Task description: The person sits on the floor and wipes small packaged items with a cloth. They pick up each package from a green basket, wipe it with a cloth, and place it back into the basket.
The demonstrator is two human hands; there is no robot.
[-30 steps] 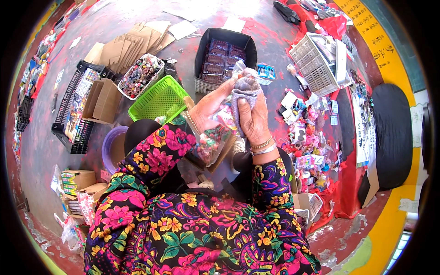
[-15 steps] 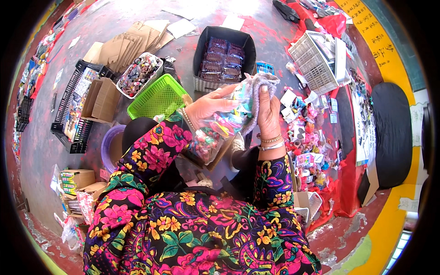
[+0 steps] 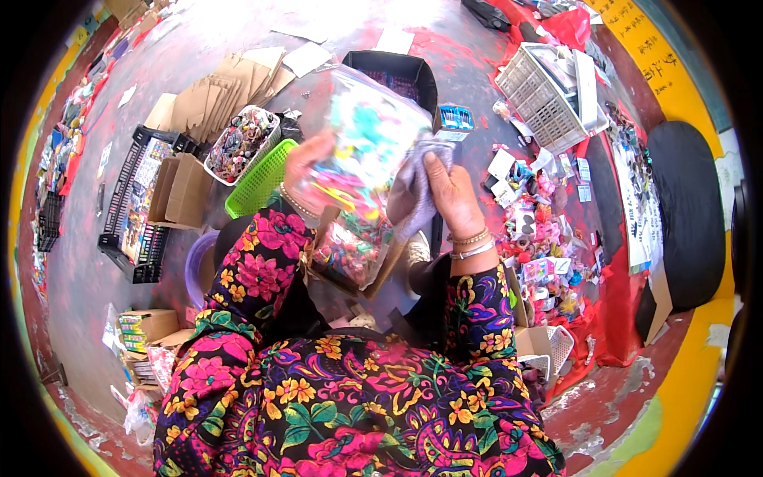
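Observation:
My left hand (image 3: 308,171) grips the left side of a clear plastic bag (image 3: 373,131) filled with small bright pieces in pink, yellow, green and teal; motion blurs the bag and fingers. A grey-purple cloth (image 3: 413,191) is bunched in my right hand (image 3: 455,195), thumb on top, against the bag's right side. Under the bag, between my knees, stands an open cardboard box (image 3: 327,278). Inside it lies another clear bag (image 3: 350,250) of small colourful pieces.
Ahead sits a black fabric bin (image 3: 421,79), partly covered by the bag. To the left are a green basket (image 3: 258,187), a white basket of trinkets (image 3: 238,147) and a black crate (image 3: 127,246). Small goods (image 3: 540,238) and a white crate (image 3: 536,99) fill the right side.
The bag has turned upright with its face spread out, shifting slightly left. My left hand has moved left to its side edge, and my right hand with the cloth has lowered.

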